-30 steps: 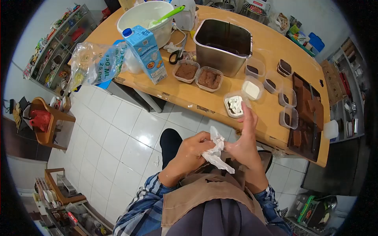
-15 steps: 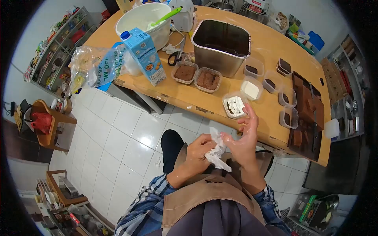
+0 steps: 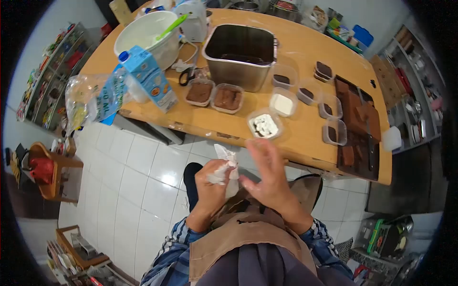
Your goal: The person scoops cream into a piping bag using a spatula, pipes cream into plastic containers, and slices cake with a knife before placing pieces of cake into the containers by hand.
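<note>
My left hand (image 3: pixel 209 187) is closed around a crumpled white tissue (image 3: pixel 232 183), over my lap in front of the table edge. Just to its right, my right hand (image 3: pixel 271 178) is held up with its fingers spread and nothing in it. Beyond my right fingertips, on the table, a clear plastic cup with dollops of white cream (image 3: pixel 265 125) sits near the edge. Behind that stands a cup with a smooth white layer (image 3: pixel 282 105). Two cups filled with brown chocolate (image 3: pixel 228 98) are further left.
A deep metal container (image 3: pixel 241 74) with dark residue stands mid-table. To its left are a blue carton (image 3: pixel 149 80), scissors (image 3: pixel 187 76) and a white bowl (image 3: pixel 125 43) with a green spatula (image 3: pixel 172 26). Several cups with dark cake and a tray of chocolate cake (image 3: pixel 367 118) with a knife (image 3: pixel 370 155) occupy the right.
My hands have moved apart, the left drawing away with the tissue while the right has come off it. The view has shifted, so the table's things appear further left.
</note>
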{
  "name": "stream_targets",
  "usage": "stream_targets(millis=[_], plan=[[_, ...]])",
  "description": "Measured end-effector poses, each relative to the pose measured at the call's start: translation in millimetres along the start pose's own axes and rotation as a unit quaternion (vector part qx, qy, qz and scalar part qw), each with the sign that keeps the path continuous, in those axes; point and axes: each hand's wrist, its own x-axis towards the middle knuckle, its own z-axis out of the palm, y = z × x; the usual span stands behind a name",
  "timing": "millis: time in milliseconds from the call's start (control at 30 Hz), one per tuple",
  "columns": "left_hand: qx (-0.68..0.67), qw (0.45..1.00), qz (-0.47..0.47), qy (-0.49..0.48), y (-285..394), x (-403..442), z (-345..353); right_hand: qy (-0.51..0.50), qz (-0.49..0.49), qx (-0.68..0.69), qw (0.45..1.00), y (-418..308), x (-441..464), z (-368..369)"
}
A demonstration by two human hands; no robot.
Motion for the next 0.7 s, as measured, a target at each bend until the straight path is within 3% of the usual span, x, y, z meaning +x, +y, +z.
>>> stream_targets(millis=[33, 100, 233, 333, 433, 467, 567, 600, 700], plan=[[-0.054, 0.997, -0.056, -0.003, 0, -1, 2, -0.048, -0.012, 0.049, 0.998, 0, 0, -1], [-0.153, 0.974, -0.169, -0.008, -1, -6, -1, -0.051, -0.037, 0.091, 0.994, 2, -4, 3], [-0.132, 0.982, -0.125, -0.05, 1, -7, -2, -0.051, -0.07, 0.091, 0.992, 13, -9, 5], [-0.121, 0.978, -0.16, -0.058, 3, -8, -1, -0.058, -0.057, 0.092, 0.992, 19, -12, 2], [-0.077, 0.984, -0.126, -0.104, 9, -3, -4, -0.064, 0.003, 0.086, 0.994, 10, -6, -6], [-0.063, 0.986, -0.076, -0.135, 5, -1, -7, -0.065, 0.031, 0.085, 0.994, 6, -4, -8], [-0.067, 0.977, -0.023, -0.203, 12, 5, -10, -0.094, 0.02, 0.165, 0.982, 11, -3, -5], [-0.074, 0.977, -0.027, -0.197, 14, 6, -10, -0.099, 0.039, 0.206, 0.973, 11, -4, -2], [-0.138, 0.974, -0.156, -0.09, 11, -2, -4, -0.116, 0.044, 0.164, 0.979, 11, -6, -5]])
